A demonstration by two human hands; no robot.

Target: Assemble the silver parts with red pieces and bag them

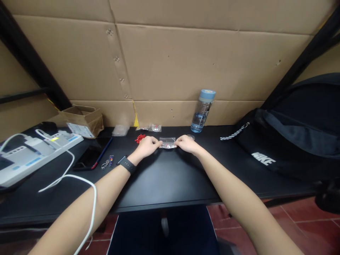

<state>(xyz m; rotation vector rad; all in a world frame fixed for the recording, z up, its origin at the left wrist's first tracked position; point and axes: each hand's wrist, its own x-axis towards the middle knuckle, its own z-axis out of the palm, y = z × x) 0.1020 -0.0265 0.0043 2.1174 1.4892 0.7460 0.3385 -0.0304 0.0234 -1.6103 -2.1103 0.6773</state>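
You have two hands (147,146), one clear packet (168,140) between them, one bottle (202,112), one backpack (289,138), one open box (95,123) and one wristwatch (126,164).

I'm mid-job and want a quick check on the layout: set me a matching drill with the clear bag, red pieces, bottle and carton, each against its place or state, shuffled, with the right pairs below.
1. Clear bag
2. Red pieces
3. Bottle
4. Carton

A. Topped with a blue lid
B. Heaped near the left hand
C. Open at the top, against the wall side
D. Held between the left hand and the right hand

Pairs: 1-D, 2-B, 3-A, 4-C
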